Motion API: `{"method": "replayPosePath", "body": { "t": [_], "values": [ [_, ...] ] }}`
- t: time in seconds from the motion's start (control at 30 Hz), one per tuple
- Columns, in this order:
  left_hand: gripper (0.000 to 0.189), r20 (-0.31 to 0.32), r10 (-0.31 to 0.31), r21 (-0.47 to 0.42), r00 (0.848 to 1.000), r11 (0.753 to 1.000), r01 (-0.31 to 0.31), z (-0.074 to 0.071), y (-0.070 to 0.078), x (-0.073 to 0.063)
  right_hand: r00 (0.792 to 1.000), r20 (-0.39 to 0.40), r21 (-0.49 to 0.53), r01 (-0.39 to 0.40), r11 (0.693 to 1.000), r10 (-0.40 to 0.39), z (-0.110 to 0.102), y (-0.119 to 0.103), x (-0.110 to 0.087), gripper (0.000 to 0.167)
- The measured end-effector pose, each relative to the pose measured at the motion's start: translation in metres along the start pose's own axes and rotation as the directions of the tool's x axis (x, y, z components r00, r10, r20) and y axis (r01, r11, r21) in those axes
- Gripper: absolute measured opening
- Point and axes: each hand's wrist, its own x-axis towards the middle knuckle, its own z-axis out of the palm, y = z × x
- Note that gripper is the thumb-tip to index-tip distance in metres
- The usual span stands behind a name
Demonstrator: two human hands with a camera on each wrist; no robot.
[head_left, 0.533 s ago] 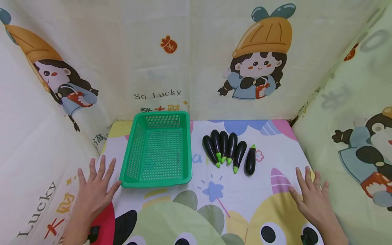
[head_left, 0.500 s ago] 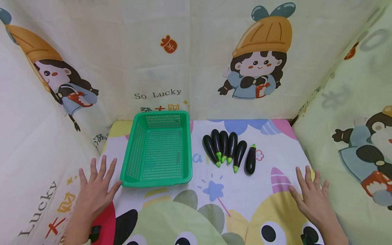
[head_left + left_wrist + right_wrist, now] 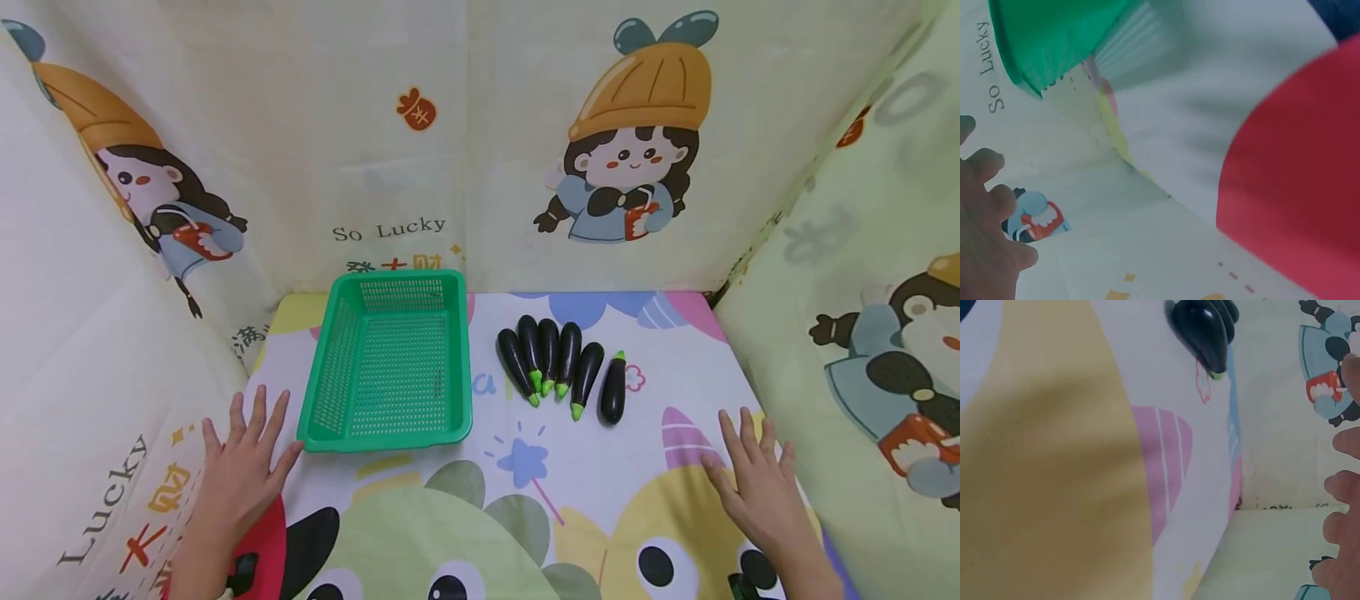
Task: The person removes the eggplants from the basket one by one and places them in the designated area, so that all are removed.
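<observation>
My left hand (image 3: 243, 475), fingers spread, is beside the near left corner of a green plastic basket (image 3: 461, 375), its thumb tip close to the rim. The basket has mesh walls and nothing lies in it. Over the right side of the table my right hand (image 3: 757, 492) also has its fingers spread and holds nothing. Several small dark eggplants with green stem ends lie between the basket and that hand. Most are fanned together in a row, and one eggplant (image 3: 613, 390) lies at the right with its stem pointing away. The right wrist view shows an eggplant (image 3: 1200, 331) near the top.
A tablecloth (image 3: 480, 500) printed with cartoon animals covers the table. Printed cloth hangs as a back wall (image 3: 495, 167), with further cloth walls at the left (image 3: 97, 333) and right (image 3: 795, 275), close to the hands.
The head view has shifted slightly. Both hands keep their spread pose with only small drift, the right one slightly to the left. Basket and eggplants stay in place.
</observation>
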Motion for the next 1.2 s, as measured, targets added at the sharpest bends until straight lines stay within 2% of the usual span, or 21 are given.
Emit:
{"method": "replayPosePath", "body": {
  "t": [0.13,0.3,0.4,0.5,0.6,0.7,0.77,0.83,0.9,0.97,1.03,1.13,1.2],
  "values": [
    [0.081,0.012,-0.041,-0.077,0.999,0.996,0.042,0.000,0.006,-0.001,0.999,-0.051,0.052,0.011,0.999,-0.009,0.006,0.001,-0.002,0.071],
    [0.078,-0.023,-0.100,-0.158,0.995,0.983,0.095,-0.003,0.011,-0.003,0.995,-0.102,0.105,0.005,0.994,0.006,0.013,0.002,-0.009,0.068],
    [0.076,-0.056,-0.145,-0.208,0.988,0.969,0.130,-0.003,0.014,-0.002,0.988,-0.154,0.149,-0.003,0.989,0.026,0.015,-0.001,-0.007,0.065],
    [0.073,-0.067,-0.228,-0.273,0.971,0.941,0.201,-0.001,0.019,-0.001,0.977,-0.211,0.220,0.002,0.976,0.046,0.016,-0.004,-0.001,0.060],
    [0.068,-0.052,-0.326,-0.341,0.944,0.894,0.290,0.004,0.027,-0.002,0.962,-0.259,0.298,-0.002,0.954,0.082,0.020,-0.008,0.003,0.056],
    [0.064,-0.003,-0.414,-0.408,0.910,0.832,0.377,0.011,0.035,-0.003,0.942,-0.292,0.360,-0.049,0.932,0.163,0.025,-0.012,0.003,0.052],
    [0.062,0.032,-0.452,-0.456,0.892,0.787,0.415,0.016,0.040,-0.003,0.922,-0.301,0.402,-0.110,0.909,0.245,0.027,-0.014,0.002,0.049],
    [0.061,0.074,-0.482,-0.517,0.873,0.730,0.446,0.020,0.044,-0.001,0.903,-0.276,0.446,-0.182,0.876,0.329,0.029,-0.017,-0.001,0.045],
    [0.059,0.120,-0.508,-0.564,0.853,0.672,0.479,0.022,0.047,0.000,0.889,-0.218,0.499,-0.255,0.829,0.404,0.031,-0.020,-0.002,0.041],
    [0.056,0.163,-0.534,-0.618,0.830,0.600,0.508,0.022,0.049,0.002,0.878,-0.151,0.571,-0.297,0.765,0.454,0.035,-0.026,-0.001,0.038],
    [0.056,0.204,-0.557,-0.669,0.805,0.520,0.530,0.022,0.049,0.004,0.877,-0.104,0.652,-0.296,0.698,0.469,0.041,-0.032,0.002,0.037],
    [0.056,0.242,-0.585,-0.754,0.774,0.389,0.530,0.022,0.048,0.008,0.883,-0.087,0.807,-0.209,0.552,0.462,0.049,-0.038,0.009,0.037],
    [0.056,0.268,-0.606,-0.792,0.749,0.304,0.529,0.022,0.047,0.010,0.894,-0.086,0.872,-0.146,0.467,0.441,0.055,-0.041,0.013,0.037]
  ]
}}
